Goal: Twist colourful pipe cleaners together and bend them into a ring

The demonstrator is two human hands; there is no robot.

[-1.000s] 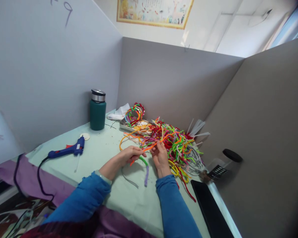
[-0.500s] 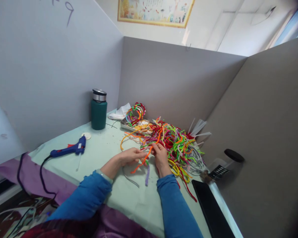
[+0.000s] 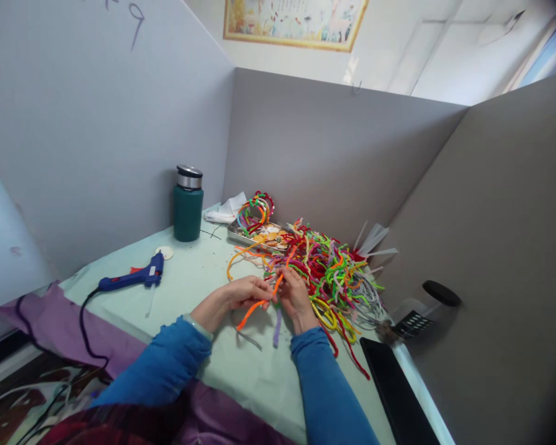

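Handling a pipe cleaner with two bare hands, seen from the head. The orange pipe cleaner [image 3: 278,283] is raised between the hands over the near side of the table [image 3: 241,383]; one end points up toward the heap of pipe cleaners [image 3: 331,266], the other slants down toward the wearer. The left hand [image 3: 243,293] appears closed in a pinch on its lower part, and the right hand [image 3: 297,298] appears closed in a pinch higher up, with the fingertips of both hands close together. A purple strip [image 3: 277,330] shows just below the fingers; whether it is gripped or lies on the table cannot be told. A gray strand [image 3: 252,342] lies beside it.

The step in hand is judged to be a bend or twist of the strand. For a neat result, one pinch should act as a firm anchor while the other turns, and the two are best kept near each other, so that the bend falls where intended. Even, light pressure should spare the fuzzy covering; sharp repeated folding could weaken the wire presumably inside. The loose lower end is best kept away from the purple strip and the gray strand, and the upper end from the heap, where it could snag.
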